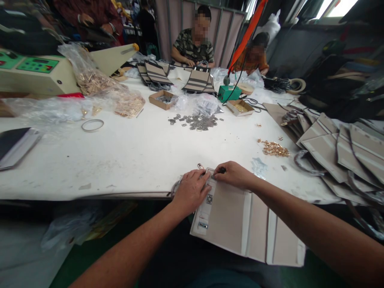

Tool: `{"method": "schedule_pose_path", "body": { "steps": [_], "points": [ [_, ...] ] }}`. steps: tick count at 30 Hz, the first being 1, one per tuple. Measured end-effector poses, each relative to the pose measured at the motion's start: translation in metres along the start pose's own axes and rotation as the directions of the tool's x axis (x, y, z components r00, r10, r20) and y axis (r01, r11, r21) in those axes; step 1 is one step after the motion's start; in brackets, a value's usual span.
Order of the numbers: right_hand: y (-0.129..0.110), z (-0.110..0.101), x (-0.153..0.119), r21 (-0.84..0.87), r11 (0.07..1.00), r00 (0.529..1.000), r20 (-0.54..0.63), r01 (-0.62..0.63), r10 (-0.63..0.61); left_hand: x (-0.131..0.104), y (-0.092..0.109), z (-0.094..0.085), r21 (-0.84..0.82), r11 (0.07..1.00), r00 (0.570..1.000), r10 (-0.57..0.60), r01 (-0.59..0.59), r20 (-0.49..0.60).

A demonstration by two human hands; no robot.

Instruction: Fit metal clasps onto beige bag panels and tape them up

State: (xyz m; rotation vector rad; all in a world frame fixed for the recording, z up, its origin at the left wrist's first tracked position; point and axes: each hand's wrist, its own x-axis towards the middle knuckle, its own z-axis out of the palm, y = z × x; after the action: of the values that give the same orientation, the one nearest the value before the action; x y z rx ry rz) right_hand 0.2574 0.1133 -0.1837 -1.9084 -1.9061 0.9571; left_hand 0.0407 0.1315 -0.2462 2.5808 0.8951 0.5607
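1. A beige panel [228, 216] juts over the near edge of a white table [135, 160], metal fittings [209, 199] along its left strip.
2. The left hand [192, 190] presses the panel's upper left, fingers slightly spread; the right hand [232, 174] pinches at its top edge, its exact hold hidden.
3. Beyond, gold hardware [274, 149] and metal plates [201, 122] lie scattered before a seated person [193, 46] in camouflage.

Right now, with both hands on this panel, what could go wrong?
The panel hangs past the edge of the table, so it might slip if the left hand and right hand ease off. The right forearm passes near the loose gold pieces and could scatter them.
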Motion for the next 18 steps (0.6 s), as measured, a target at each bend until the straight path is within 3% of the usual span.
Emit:
{"method": "schedule_pose_path", "body": {
  "steps": [11,14,18],
  "points": [
    [-0.006,0.020,-0.003,-0.172,0.977,0.970,-0.226,-0.127,0.087,-0.001,0.002,-0.008,-0.021,0.999,0.998,-0.048,0.047,-0.039],
    [-0.003,0.022,-0.001,-0.153,0.981,0.963,-0.257,-0.123,0.081,0.012,0.001,-0.013,-0.008,0.980,0.980,-0.199,0.199,0.018],
    [0.002,0.024,0.001,-0.104,0.986,0.957,-0.274,-0.127,0.095,0.045,0.003,-0.029,-0.041,0.918,0.907,-0.382,0.394,0.180]
  ]
}}
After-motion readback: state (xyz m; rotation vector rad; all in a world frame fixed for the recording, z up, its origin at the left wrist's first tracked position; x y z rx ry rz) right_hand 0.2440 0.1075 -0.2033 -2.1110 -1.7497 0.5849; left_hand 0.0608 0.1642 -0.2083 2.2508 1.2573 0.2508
